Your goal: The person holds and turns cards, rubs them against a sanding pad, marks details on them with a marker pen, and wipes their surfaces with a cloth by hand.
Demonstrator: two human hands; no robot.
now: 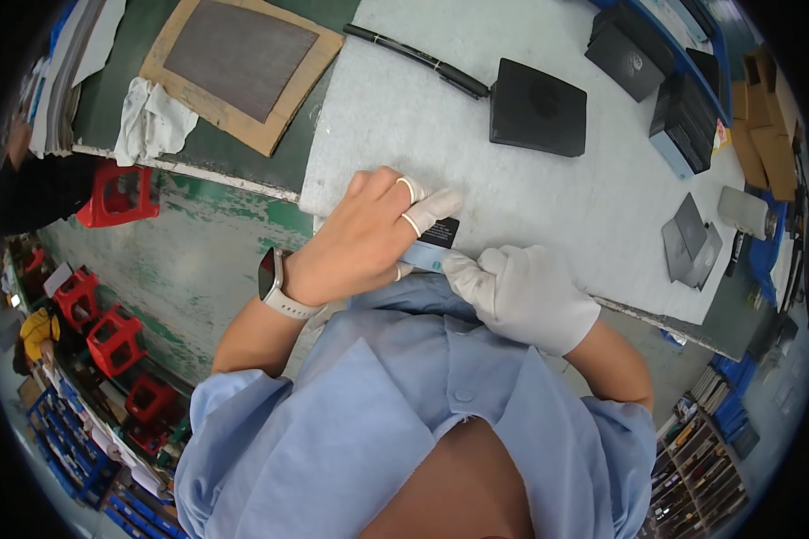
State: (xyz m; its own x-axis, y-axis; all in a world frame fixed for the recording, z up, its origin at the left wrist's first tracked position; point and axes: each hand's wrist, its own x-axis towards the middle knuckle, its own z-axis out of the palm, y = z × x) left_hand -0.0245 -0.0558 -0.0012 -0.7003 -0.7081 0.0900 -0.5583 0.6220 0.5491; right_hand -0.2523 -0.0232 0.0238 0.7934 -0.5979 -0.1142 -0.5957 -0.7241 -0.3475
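Close to my body, at the table's near edge, a small black and light-blue box [440, 235] is held between both hands. My left hand [361, 230], with white finger cots on several fingers and a watch on the wrist, is closed over its left side and hides much of it. My right hand [532, 295], in a white glove, pinches the light-blue part at its lower right corner. Beyond the hands lies a flat black box [538, 107], and a black marker pen [415, 59] reaches almost to its left side.
White sheeting [386, 135] covers the table. To the right are black boxes [683, 126], grey cards [690, 242] and a blue bin [701, 72]. A dark sheet on brown cardboard [157, 72] and a white cloth [151, 121] lie at left. Red stools [121, 196] stand on the floor.
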